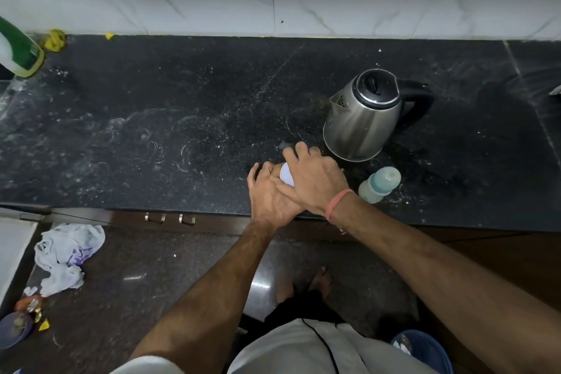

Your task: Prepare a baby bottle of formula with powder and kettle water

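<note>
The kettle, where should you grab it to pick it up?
Best by the black handle, coming in from the right. The kettle stands upright on the counter, with its handle arching out on the right side and its spout pointing left, toward the wall side. The steel body is wide, smooth and may be hot, so the handle looks like the safer grip.

White-lidded container (286, 174) mostly hidden by hands, green bottle (18, 48) cut off.

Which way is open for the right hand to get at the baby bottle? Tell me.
Probably yes, rightward: the baby bottle stands just right of the right hand, bare counter between. But that hand grips a white-lidded container and must release it first.
</note>
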